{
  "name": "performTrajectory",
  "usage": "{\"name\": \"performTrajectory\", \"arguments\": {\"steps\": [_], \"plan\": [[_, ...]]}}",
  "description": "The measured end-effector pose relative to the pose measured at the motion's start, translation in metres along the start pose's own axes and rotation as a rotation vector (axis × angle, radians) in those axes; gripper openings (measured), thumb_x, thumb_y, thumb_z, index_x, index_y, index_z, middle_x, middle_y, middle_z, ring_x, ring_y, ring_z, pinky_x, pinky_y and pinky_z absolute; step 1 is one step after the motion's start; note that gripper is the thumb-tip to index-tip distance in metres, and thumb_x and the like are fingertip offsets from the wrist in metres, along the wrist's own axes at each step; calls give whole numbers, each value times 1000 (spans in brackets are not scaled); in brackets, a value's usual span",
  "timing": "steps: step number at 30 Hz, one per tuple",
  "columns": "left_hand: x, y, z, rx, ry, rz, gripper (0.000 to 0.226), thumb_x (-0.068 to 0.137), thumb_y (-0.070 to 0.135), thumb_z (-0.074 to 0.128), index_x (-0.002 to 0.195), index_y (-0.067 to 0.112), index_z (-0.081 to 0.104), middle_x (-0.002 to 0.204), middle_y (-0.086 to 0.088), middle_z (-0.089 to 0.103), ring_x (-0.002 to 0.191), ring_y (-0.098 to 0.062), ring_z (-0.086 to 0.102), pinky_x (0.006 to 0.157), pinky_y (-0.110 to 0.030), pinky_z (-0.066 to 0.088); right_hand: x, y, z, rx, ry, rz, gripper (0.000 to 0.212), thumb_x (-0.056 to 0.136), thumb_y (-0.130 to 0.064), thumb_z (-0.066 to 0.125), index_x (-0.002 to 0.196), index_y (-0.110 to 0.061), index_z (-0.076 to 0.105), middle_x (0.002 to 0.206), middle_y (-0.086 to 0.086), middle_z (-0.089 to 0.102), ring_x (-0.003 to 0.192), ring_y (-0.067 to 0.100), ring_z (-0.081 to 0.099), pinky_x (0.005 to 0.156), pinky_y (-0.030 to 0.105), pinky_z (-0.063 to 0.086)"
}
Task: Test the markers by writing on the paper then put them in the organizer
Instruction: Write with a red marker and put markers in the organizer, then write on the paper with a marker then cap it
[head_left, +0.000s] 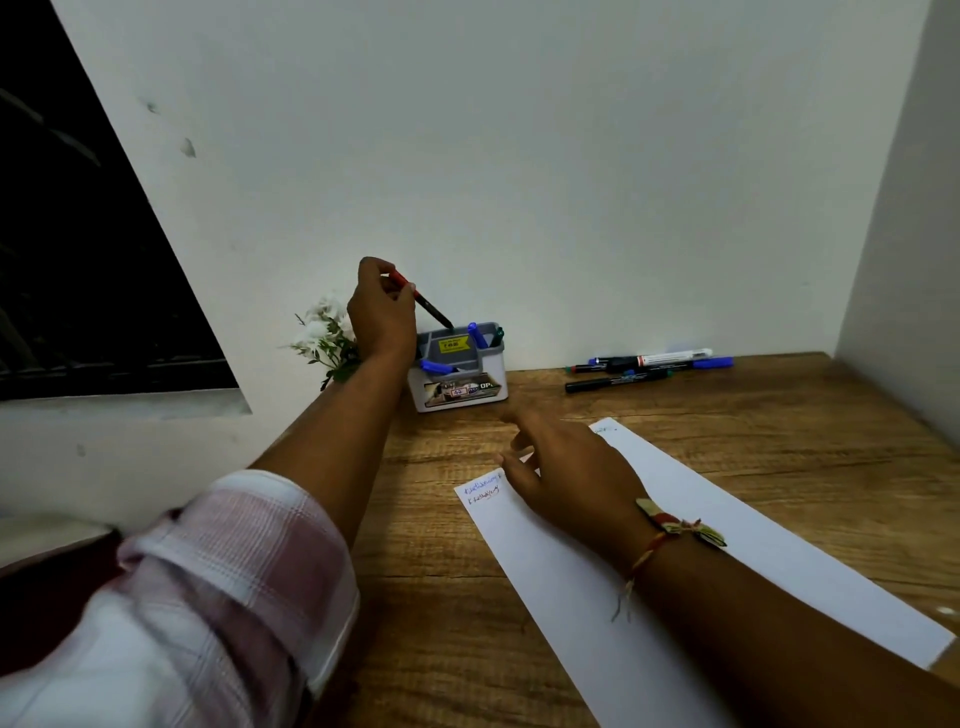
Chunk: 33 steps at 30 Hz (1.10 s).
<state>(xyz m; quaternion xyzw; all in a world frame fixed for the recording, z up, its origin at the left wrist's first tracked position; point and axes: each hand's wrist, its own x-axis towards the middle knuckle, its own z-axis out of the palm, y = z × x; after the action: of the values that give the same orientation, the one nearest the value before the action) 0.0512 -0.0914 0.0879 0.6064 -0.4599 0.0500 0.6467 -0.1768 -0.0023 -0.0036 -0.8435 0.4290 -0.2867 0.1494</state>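
Pinching a red marker (422, 301), my left hand (382, 312) slants it, dark tip down-right at the back rim of the organizer (457, 384), which stands at the wooden table's (753, 415) far left edge by the wall. My right hand (561, 467) lies relaxed and open over the paper (701, 519). Loose markers (649, 366) lie well to the right.

Wooden table (779, 441) against a white wall.
At the back, a white organizer (457, 387); right of it, well apart, loose markers (649, 366) lying flat; nearer, a long white paper (545, 561) laid diagonally.
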Motion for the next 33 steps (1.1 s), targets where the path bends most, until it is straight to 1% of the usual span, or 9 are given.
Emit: {"name": "performTrajectory", "arguments": {"steps": [6,10,15,17,19,23,26,30,33], "plan": [[-2,-13,8,186,-110,-47,13,94,10,62,107,10,62,98,-3,67,82,-14,59,57,-7,37,0,-2,-1,-12,2,0,47,102,-44,57,147,-33,46,131,-6,68,118,16,62,97,41,55],[-2,-23,10,343,-164,-60,20,95,23,62,111,14,70,116,-6,69,106,-23,63,88,-34,51,0,-2,-1,-17,-13,1,48,103,-45,56,148,-33,45,134,-5,67,119,17,63,98,41,54],[-12,-25,5,451,-173,9,28,96,31,60,117,15,70,130,-6,62,124,-27,54,108,-45,36,0,-3,-2,-18,-32,7,51,102,-45,57,150,-33,45,136,-5,66,120,17,63,99,39,54],[-25,-16,0,438,-122,87,28,96,30,57,119,17,66,129,-4,60,124,-24,52,107,-43,31,-1,-3,-2,-22,-42,19,50,102,-45,58,149,-32,46,136,-5,66,120,16,63,99,38,54],[-49,-6,-4,354,-82,62,21,93,27,57,110,20,67,122,-3,62,117,-24,54,104,-45,38,-2,-4,-3,-21,-50,27,49,102,-44,58,148,-31,47,136,-4,66,119,17,63,99,39,54],[-106,19,-19,132,-73,-307,2,83,32,57,81,32,58,104,4,64,100,-22,61,93,-48,50,-4,-7,-4,-22,-42,35,44,102,-41,59,144,-30,52,132,-3,68,117,17,63,97,39,54],[-150,25,-35,68,-192,-427,8,90,25,60,84,29,59,96,6,65,93,-16,61,83,-33,50,-5,-8,-2,-18,-22,42,40,101,-39,60,139,-28,56,128,-3,70,115,18,64,95,40,55],[-175,10,-52,262,-382,-144,7,90,17,60,87,24,61,98,3,62,85,-12,57,70,-27,42,-5,-7,-1,-13,2,55,31,99,-35,63,128,-24,64,120,0,72,112,21,65,93,40,55],[-174,5,-49,307,-499,-61,4,89,16,62,89,20,64,97,2,61,83,-13,57,68,-26,42,-1,-10,-6,16,44,92,31,99,-30,65,126,-17,68,119,4,73,110,23,67,93,37,55]]}}
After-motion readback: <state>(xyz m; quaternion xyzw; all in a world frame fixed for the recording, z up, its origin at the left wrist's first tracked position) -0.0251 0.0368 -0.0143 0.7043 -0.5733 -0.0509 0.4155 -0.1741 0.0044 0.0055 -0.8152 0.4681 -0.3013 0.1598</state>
